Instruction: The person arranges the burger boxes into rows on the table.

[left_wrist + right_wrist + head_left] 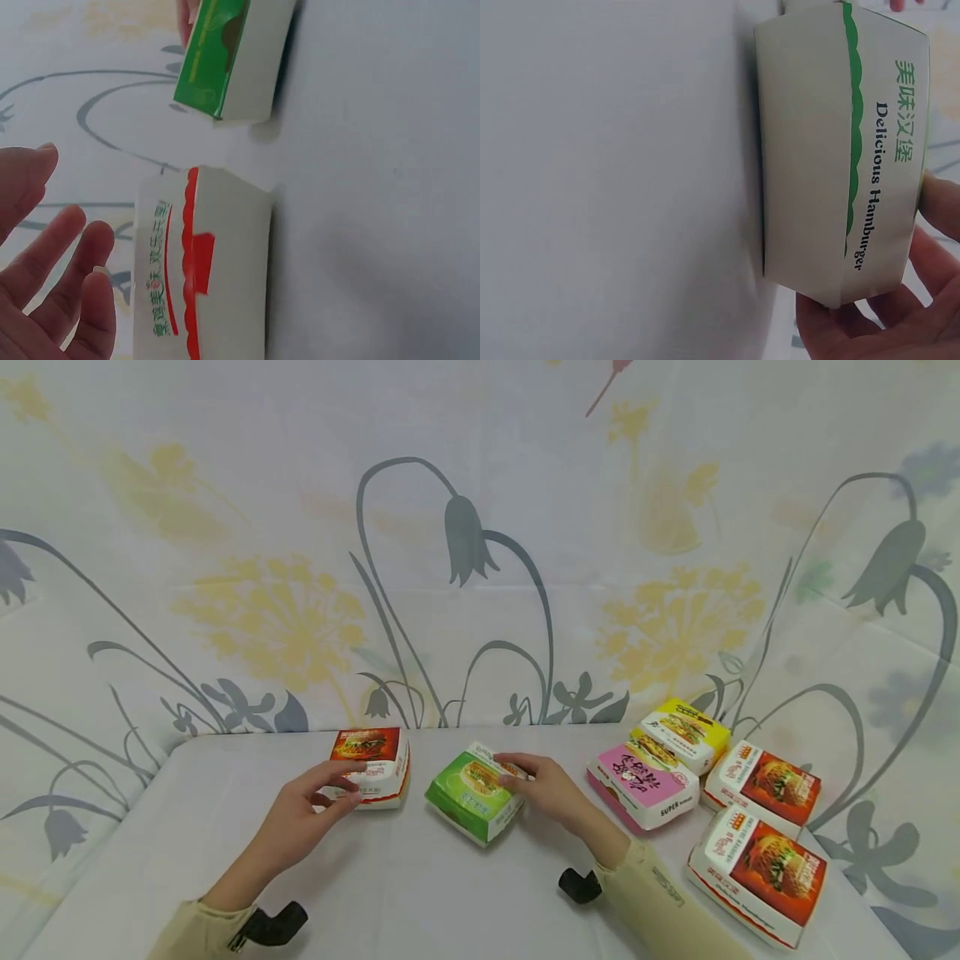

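A green and white hamburger box (467, 797) sits turned at an angle mid-table. My right hand (553, 792) grips its right end, the thumb on the lid and fingers round the end and far side, as the right wrist view shows beside the box's "Delicious Hamburger" side (877, 150). To the left is a red and white hamburger box (369, 747). My left hand (303, 814) hovers over its near left part, fingers loosely bent. In the left wrist view a gap separates those fingers (97, 247) from the red-trimmed box (229, 262).
At the right stand a pink box (641, 781), a yellow box (693, 731) behind it, and two more red and white boxes (776, 781), (765, 877). A flower-patterned cloth (480, 635) rises behind the white table (420, 893).
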A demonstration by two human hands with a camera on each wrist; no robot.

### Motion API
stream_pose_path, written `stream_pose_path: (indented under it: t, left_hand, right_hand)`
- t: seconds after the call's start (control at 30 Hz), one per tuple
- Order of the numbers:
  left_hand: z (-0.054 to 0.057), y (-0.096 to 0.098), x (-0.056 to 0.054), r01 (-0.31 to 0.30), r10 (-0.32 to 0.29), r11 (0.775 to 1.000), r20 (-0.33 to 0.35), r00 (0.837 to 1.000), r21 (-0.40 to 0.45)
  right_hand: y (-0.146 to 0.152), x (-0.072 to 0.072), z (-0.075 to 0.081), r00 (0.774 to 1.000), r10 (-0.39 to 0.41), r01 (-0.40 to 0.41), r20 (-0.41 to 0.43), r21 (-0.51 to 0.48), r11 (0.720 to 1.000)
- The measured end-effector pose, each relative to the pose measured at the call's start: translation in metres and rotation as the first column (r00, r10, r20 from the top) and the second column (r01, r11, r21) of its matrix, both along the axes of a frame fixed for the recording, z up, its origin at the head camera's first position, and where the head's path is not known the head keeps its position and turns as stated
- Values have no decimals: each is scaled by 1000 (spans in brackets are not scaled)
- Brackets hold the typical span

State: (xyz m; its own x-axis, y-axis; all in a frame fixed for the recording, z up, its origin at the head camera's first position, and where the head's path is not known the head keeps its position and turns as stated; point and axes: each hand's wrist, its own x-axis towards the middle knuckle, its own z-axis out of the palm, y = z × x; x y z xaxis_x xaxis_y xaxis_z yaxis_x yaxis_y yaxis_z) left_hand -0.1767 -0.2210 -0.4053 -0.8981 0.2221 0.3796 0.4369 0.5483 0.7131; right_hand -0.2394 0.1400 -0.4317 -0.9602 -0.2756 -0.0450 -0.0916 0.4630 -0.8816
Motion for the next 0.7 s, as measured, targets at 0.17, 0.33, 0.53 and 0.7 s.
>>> stream_pose_path:
  t: [0.17,0.33,0.53,0.7]
  left_hand:
    - [-3,17,7,71,-83,992,121,989,105]
    - [-6,34,15,130,-154,984,231,961,118]
    - [-11,51,21,184,-213,975,295,931,125]
    - [-17,58,20,205,-235,970,292,927,130]
  right_hand:
    - [4,7,0,1000,11,-11,19,-28,1000]
    - [5,15,1,999,23,-22,22,-36,999]
    - [2,26,1,997,73,-72,11,-30,997]
    - [0,35,3,995,101,-101,10,-29,994]
